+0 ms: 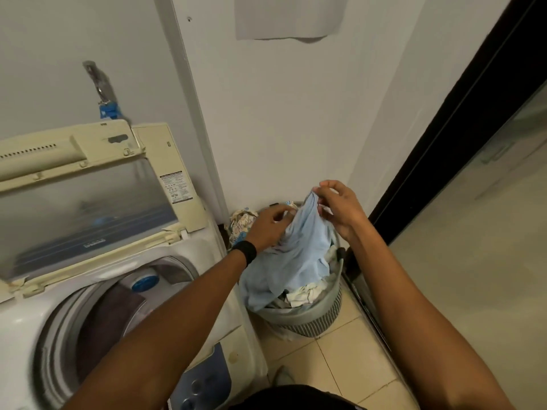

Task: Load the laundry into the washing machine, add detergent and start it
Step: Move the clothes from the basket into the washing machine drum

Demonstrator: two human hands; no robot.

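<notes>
Pinching the pale blue cloth garment (299,253) in my left hand (270,229) and right hand (340,211), I held it half out of the grey slatted plastic basket (310,319) to free it.

pale blue garment (291,255), grey striped basket (307,316) (floral cloth (241,224) behind)

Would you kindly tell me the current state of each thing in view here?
Washing machine lid: open, raised.
Drum: holds a dark cloth.
Laundry basket: upright, holding clothes.
Light blue garment: partly lifted from basket.
Left hand: grips garment.
Right hand: pinches garment.
</notes>
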